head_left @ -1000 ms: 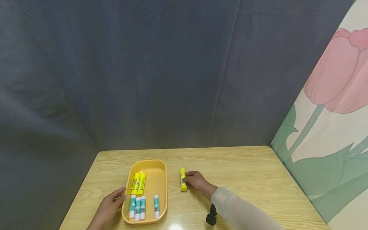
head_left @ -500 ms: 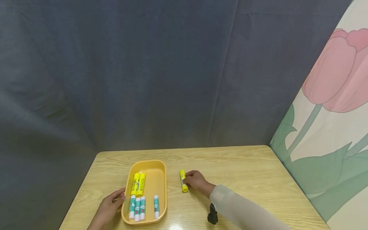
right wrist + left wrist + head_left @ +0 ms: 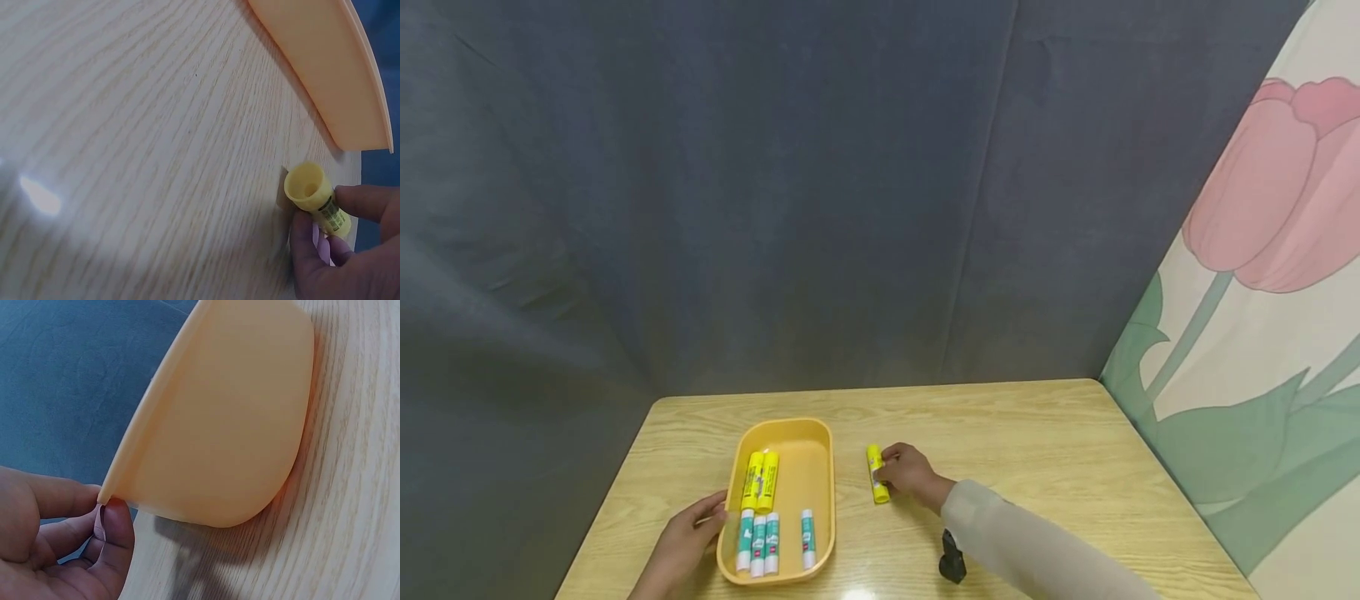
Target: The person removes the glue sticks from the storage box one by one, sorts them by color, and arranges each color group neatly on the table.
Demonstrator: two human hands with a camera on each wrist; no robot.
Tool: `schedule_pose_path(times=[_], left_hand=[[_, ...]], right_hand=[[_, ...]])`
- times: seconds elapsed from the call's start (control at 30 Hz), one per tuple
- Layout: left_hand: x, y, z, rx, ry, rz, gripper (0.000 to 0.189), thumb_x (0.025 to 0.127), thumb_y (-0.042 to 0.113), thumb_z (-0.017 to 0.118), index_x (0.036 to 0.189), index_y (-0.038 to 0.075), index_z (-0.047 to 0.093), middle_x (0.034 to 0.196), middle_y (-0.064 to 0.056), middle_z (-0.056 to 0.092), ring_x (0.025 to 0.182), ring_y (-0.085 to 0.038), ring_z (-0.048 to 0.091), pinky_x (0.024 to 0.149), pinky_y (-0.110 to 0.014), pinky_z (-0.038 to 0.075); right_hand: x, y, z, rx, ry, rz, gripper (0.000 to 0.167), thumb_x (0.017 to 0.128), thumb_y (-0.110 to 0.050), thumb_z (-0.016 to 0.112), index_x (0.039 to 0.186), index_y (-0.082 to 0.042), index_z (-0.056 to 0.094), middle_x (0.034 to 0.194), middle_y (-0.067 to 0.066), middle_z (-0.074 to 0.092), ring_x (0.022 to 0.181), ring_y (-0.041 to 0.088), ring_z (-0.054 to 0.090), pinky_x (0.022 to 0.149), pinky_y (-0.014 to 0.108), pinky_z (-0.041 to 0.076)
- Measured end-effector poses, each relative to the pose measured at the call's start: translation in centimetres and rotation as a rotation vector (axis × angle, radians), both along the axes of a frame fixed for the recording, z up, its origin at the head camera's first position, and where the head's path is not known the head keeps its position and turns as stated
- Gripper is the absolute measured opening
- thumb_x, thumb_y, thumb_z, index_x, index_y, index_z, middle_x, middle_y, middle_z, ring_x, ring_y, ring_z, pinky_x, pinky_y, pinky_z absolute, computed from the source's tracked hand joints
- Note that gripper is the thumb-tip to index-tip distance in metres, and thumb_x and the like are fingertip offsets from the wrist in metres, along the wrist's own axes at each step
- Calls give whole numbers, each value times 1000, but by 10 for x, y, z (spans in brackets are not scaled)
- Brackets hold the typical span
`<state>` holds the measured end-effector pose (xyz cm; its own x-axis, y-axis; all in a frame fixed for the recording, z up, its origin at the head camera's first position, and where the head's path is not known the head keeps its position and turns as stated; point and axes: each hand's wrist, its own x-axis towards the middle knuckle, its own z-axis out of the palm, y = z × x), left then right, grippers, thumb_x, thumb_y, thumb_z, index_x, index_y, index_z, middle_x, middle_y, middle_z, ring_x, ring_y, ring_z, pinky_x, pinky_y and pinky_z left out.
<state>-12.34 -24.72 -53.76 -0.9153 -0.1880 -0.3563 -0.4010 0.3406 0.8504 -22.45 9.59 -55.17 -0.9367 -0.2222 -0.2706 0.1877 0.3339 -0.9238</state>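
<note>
Yellow tube point(image 3: 325, 208) is pinched by right fingers point(image 3: 302, 240), orange tray point(image 3: 215, 425) by left fingers point(image 3: 117, 528).

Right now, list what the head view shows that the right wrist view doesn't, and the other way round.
Only the head view shows the left hand, two yellow glue sticks and four green-and-white glue sticks in the light orange tray, and the tulip-print cloth.

Only the right wrist view looks into the hollow end of the held yellow glue stick.

Both show the right hand gripping that stick, the tray apart from it, the wooden table and dark blue cloth.
</note>
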Motion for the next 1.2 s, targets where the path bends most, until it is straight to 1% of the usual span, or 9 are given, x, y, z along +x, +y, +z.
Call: schedule_pose_path(times=[0.17, 0.4, 0.67, 0.87, 0.97, 1.07, 1.2], left_hand=[[0, 0, 0, 6, 4, 3, 49, 101, 26, 56, 142, 0, 47, 125, -17, 53, 112, -29, 58, 82, -35, 58], [1, -1, 0, -1, 12, -1, 50, 101, 26, 55, 142, 0, 46, 125, -17, 53, 114, -32, 57, 82, -35, 58], [1, -1, 0, -4, 12, -12, 50, 102, 26, 54, 142, -2, 46, 125, -17, 54, 117, -34, 56, 82, -35, 58], [1, -2, -2, -24, 17, -25, 50, 102, 27, 54, 142, -2, 45, 127, -18, 54, 119, -37, 54, 83, -35, 58], [1, -2, -2, -23, 17, -19, 50, 102, 27, 54, 142, -1, 46, 126, -17, 54, 118, -35, 55, 83, -34, 58], [1, -2, -2, -18, 19, -20, 50, 101, 27, 55, 142, -2, 46, 124, -16, 54, 116, -34, 56, 82, -34, 58], [0, -2, -2, -2, 17, -11, 50, 101, 27, 55, 142, -1, 47, 123, -15, 55, 115, -31, 57, 82, -34, 58]], right_hand=[[0, -2, 0, 25, -3, -7, 42, 85, 1, 69, 121, 11, 50, 110, 22, 55, 87, 28, 66, 67, 36, 61], [1, -4, 2, 49, 17, -16, 42, 85, 1, 70, 122, 11, 50, 108, 18, 56, 87, 25, 64, 68, 34, 60], [5, -6, 6, 60, 22, -12, 45, 85, 2, 68, 125, 10, 48, 107, 18, 56, 87, 25, 63, 68, 36, 60], [3, -8, 4, 69, 12, -9, 48, 86, 2, 68, 128, 7, 46, 114, 21, 54, 87, 25, 62, 65, 37, 60], [3, -8, 4, 71, 2, -13, 50, 85, 1, 68, 130, 7, 45, 116, 21, 54, 86, 25, 61, 66, 36, 60], [3, -6, 7, 90, 3, -22, 56, 84, -3, 70, 132, 8, 43, 110, 18, 56, 80, 22, 59, 65, 34, 58], [2, -4, 11, 114, 16, -40, 65, 83, -8, 71, 136, 9, 38, 100, 13, 60, 68, 17, 53, 58, 27, 49]])
